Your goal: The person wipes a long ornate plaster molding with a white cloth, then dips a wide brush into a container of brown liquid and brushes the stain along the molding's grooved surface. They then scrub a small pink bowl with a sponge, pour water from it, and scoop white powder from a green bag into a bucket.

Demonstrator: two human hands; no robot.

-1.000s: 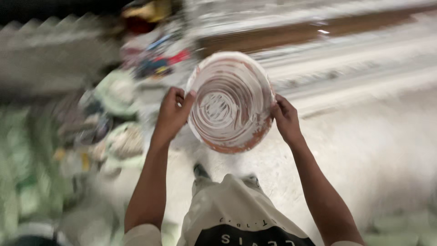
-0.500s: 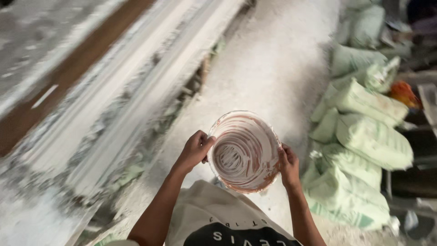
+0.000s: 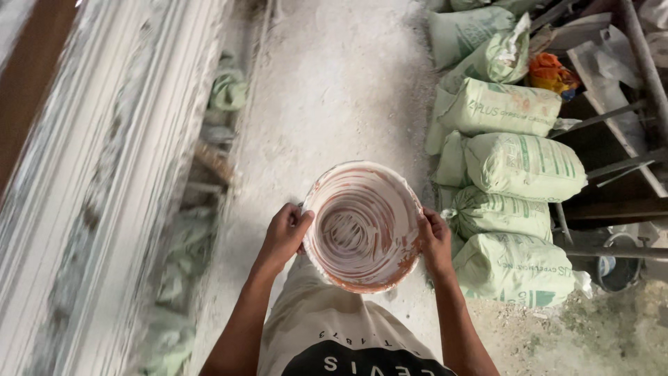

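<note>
A round reddish-brown rubber bowl (image 3: 363, 226), its inside streaked with dried white plaster in swirling ridges, sits mid-frame, held in the air above the dusty white floor (image 3: 341, 90). The left hand (image 3: 284, 237) has its grip clenched on the rim at 9 o'clock; the right hand (image 3: 436, 241) grasps the rim at 3 o'clock. At 12 o'clock the floor runs open between the sides. Stacked pale green woven sacks (image 3: 518, 167), plump and creased, crowd the 2-to-4 o'clock side, just beside the right hand. Long white moulded strips (image 3: 104, 174) lie along 9 to 11 o'clock.
</note>
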